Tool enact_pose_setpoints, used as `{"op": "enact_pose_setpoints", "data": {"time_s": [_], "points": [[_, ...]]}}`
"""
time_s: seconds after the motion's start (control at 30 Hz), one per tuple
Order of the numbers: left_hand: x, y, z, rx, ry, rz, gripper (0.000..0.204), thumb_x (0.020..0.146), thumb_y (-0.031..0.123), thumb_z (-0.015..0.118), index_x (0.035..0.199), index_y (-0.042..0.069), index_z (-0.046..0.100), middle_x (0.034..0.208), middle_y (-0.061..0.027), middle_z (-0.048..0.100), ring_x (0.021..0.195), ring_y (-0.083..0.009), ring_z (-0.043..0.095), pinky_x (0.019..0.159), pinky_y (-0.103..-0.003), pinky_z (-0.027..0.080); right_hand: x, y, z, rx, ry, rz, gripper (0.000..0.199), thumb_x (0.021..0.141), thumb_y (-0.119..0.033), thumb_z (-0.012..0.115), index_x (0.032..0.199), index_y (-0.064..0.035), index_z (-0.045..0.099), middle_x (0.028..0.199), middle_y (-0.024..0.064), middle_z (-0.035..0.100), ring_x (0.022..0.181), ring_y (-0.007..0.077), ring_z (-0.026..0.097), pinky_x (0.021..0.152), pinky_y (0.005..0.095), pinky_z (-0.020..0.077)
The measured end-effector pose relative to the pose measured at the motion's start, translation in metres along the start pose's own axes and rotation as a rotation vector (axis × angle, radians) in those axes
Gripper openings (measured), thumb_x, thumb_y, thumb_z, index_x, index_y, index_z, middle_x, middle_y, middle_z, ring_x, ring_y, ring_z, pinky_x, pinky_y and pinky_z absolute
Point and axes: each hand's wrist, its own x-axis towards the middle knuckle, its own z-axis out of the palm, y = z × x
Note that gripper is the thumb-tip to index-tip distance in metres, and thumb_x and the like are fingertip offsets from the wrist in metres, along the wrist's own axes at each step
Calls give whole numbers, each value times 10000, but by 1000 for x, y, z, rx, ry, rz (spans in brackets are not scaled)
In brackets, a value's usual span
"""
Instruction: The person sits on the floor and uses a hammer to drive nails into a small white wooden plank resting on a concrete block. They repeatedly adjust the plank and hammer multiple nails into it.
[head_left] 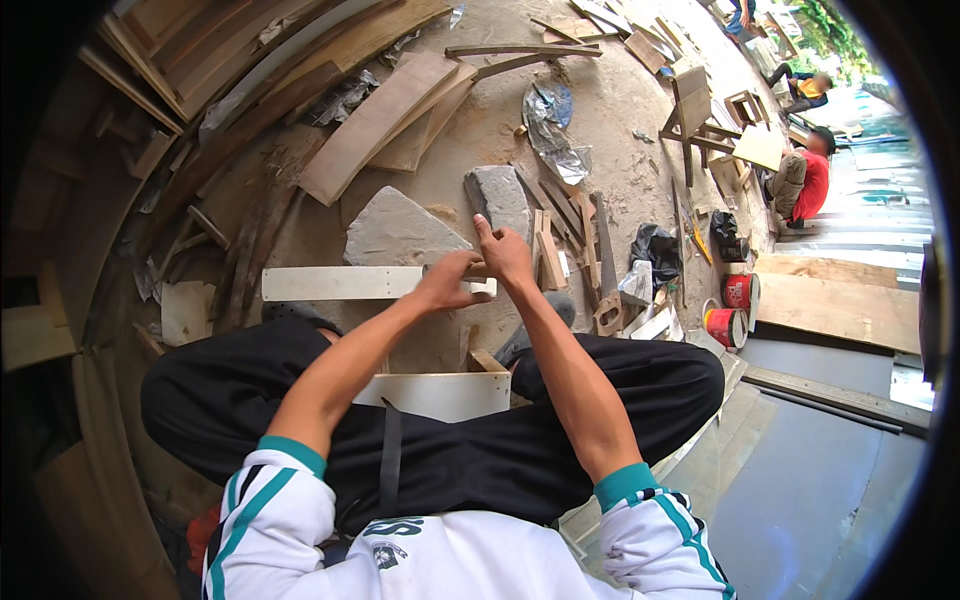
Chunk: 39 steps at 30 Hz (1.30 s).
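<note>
White strip (335, 284): ahead of you, approx. 11 o'clock from your lap; long axis runs 9 to 3 o'clock. R end sits at your L hand (440, 287); most of its length lies off toward 9 o'clock from that grip.
Stone slab (400, 230): grey, roughly 11 o'clock from L hand, just beyond the white strip; can't tell if they touch.
White panel (450, 397): at your lap, approx. 6 o'clock from L hand, near-parallel w/ the white strip.
L hand: looks clasped on the white strip near its R end, fingers over the far edge, thumb on your side; a bit of white shows past it at 3 o'clock. Nearer hand to the bulk of the strip.
Grey block (500, 195): approx. 12 o'clock from your R hand (508, 258); thumb overlaps it in view, contact unclear.
R hand: thumb points to 11 o'clock, other fingers curled by the strip's R end, right beside L hand; can't tell if they hold anything.
Handsaw (607, 315): approx. 4 o'clock from R hand, handle toward you, blade to 12.
Red tins (725, 328): farther out, also approx. 4 o'clock.
</note>
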Motion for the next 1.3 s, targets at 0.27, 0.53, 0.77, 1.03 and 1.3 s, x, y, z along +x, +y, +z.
{"op": "enact_pose_setpoints", "data": {"time_s": [0.27,0.53,0.77,1.03,1.3], "points": [[19,-21,51,-154,209,-157,207,721,200,703,648,60,568,627,-163,592,606,-352,616,536,-418,450,0,30,4,681,-40,-164,524,955,-506,493,1077,-26,665,1063,117,680,1049,214,609,888,337,432],[15,-13,54,-152,358,-62,234,729,143,731,616,47,551,574,-130,569,499,-289,565,482,-360,417,41,81,-44,1183,394,-161,495,1007,-482,345,1169,-74,573,1073,101,660,985,183,597,909,352,404],[12,-23,46,-184,318,-285,246,744,191,698,629,39,542,616,-180,565,553,-344,587,509,-412,436,20,30,22,1457,-106,-119,483,1007,-399,326,1354,-88,452,1260,135,579,1195,184,478,1036,301,298],[3,-37,48,-363,382,-351,258,762,148,697,618,37,514,558,-159,519,489,-272,540,510,-391,432,49,60,51,1055,149,-287,473,983,-333,348,1392,-98,374,1305,111,529,1265,195,413,1105,364,192],[17,-15,50,-323,324,-331,186,761,149,712,680,49,577,603,-114,566,538,-191,548,535,-355,438,57,88,14,1128,364,-366,421,987,-317,353,1355,-127,427,1261,71,562,1229,173,450,1066,343,256]]}}
